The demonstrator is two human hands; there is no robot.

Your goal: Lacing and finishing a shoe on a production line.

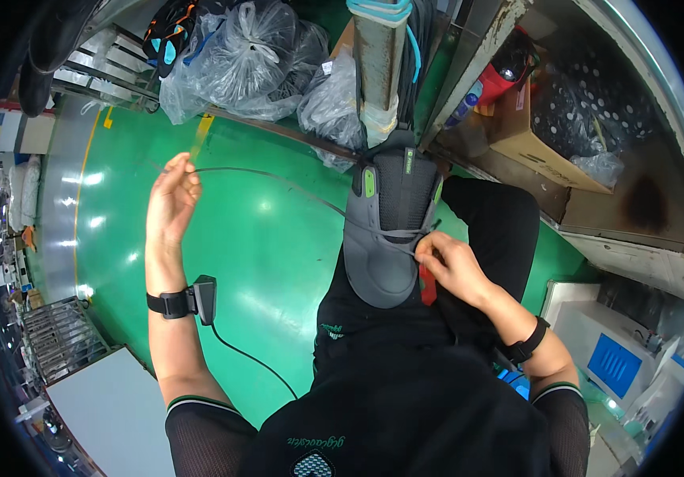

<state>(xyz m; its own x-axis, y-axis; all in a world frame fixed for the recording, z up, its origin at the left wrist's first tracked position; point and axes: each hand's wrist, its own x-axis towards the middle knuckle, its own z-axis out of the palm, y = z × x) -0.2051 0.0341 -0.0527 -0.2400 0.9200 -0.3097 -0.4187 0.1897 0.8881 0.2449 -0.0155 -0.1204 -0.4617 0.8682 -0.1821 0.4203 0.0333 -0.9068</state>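
A grey and black shoe upper [386,230] with green tabs sits upside down on a metal post [379,63] in front of me, above my lap. A long grey lace [278,181] runs from the shoe out to the left. My left hand [171,199] is raised far to the left and pinches the lace's free end, pulling it taut. My right hand [449,262] rests at the shoe's right side and pinches the lace where it crosses the upper. A red strip [428,288] hangs just below that hand.
Clear plastic bags [254,60] of parts lie behind the post on the green floor [262,238]. A cardboard box [545,131] and a metal bench stand at right. A white and blue machine [612,354] is at lower right, a white tabletop [111,409] at lower left.
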